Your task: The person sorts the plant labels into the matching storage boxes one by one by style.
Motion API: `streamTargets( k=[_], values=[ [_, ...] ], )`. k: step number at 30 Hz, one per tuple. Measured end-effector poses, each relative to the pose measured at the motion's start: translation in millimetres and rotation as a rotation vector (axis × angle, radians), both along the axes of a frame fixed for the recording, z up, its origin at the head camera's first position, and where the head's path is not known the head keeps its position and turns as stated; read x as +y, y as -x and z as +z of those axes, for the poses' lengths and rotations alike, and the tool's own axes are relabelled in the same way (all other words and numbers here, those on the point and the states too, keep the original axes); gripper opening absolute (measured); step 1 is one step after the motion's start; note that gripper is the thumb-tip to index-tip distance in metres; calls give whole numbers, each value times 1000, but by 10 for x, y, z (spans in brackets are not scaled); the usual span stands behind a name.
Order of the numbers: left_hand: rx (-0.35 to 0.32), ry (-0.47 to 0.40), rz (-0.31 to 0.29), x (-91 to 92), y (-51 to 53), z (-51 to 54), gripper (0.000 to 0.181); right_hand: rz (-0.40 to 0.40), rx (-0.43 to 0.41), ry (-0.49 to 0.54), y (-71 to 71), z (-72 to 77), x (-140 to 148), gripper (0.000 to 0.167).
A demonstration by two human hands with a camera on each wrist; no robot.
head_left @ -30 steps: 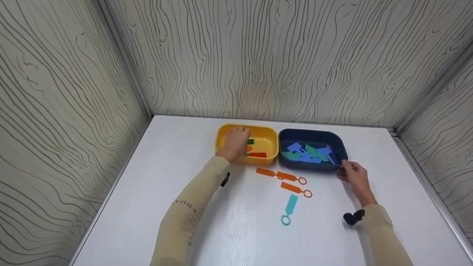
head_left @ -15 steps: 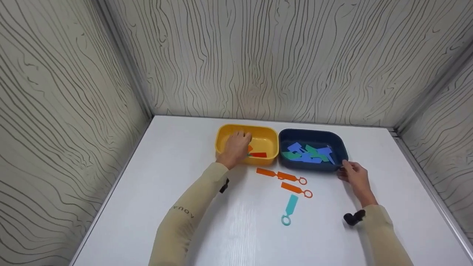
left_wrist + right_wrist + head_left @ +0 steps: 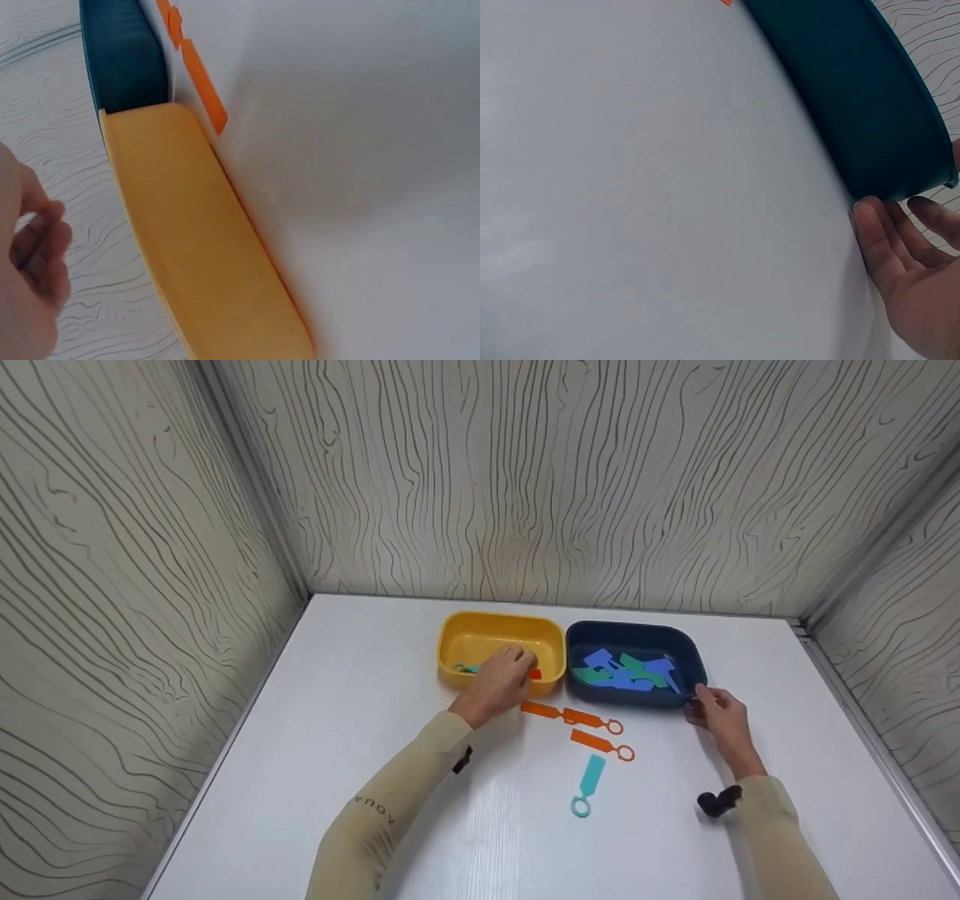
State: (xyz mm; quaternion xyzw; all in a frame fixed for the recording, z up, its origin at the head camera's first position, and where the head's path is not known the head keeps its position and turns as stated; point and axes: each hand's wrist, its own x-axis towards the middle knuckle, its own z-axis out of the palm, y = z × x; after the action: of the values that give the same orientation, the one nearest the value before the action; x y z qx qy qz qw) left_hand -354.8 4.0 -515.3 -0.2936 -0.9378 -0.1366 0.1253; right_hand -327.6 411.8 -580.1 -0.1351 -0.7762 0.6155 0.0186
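My left hand (image 3: 499,682) reaches over the front wall of the yellow bin (image 3: 501,619), its fingers curled down inside. A red piece (image 3: 535,674) shows beside the fingertips; whether they grip it is hidden. In the left wrist view the curled fingers (image 3: 52,247) show above the bin's rim, with no piece visible between them. Teal and green bits (image 3: 469,668) lie left of the hand in that bin. My right hand (image 3: 721,724) holds the front right corner of the dark blue bin (image 3: 637,631), thumb on the rim and fingers against the outside wall.
Flat blue pieces (image 3: 600,658) and green pieces (image 3: 639,667) lie in the dark blue bin. In front of the bins are orange ring-ended tags (image 3: 591,740) and one teal ring-ended tag (image 3: 592,775) on the white table (image 3: 480,840). A wood-grain panel (image 3: 517,510) stands behind.
My left hand has moved right and nearer within the yellow bin, now covering most of the red piece and uncovering teal and green bits at left. The right hand stays put.
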Motion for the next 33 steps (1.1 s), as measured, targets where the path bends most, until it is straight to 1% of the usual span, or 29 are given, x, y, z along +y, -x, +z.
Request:
streamTargets(
  k=[3, 5, 8, 12, 15, 19, 22, 23, 27, 29, 33],
  values=[
    [14, -20, -95, 49, -57, -67, 15, 8, -6, -4, -11, 6, 3, 74],
    [-2, -20, -133, 87, -84, -100, 16, 10, -12, -4, -9, 14, 5, 75],
    [-49, -7, -160, 145, -118, -147, 18, 10, -23, 0, -4, 17, 13, 74],
    [-142, 12, -162, 220, -153, -207, 21, 10, -31, 7, 8, 8, 23, 73],
    [-192, 38, -145, 271, -172, -257, 23, 7, -25, 13, 11, -1, 21, 72],
    [-207, 100, -114, 359, -206, -326, 22, -4, 0, 35, 8, -5, 6, 70],
    [-220, 158, -70, 429, -222, -359, 22, -6, 11, 39, 7, -10, -6, 70],
    [-234, 178, -49, 451, -223, -366, 23, -5, 9, 34, 6, -12, -7, 70],
    [-265, 284, 26, 517, -220, -393, 28, -2, 1, 22, 0, -12, -7, 71],
    [-271, 322, 51, 543, -218, -414, 31, -2, -5, 20, -4, -8, -3, 72],
    [-265, 362, 81, 584, -214, -465, 37, -2, -11, 14, -3, 0, 8, 73]
  ],
)
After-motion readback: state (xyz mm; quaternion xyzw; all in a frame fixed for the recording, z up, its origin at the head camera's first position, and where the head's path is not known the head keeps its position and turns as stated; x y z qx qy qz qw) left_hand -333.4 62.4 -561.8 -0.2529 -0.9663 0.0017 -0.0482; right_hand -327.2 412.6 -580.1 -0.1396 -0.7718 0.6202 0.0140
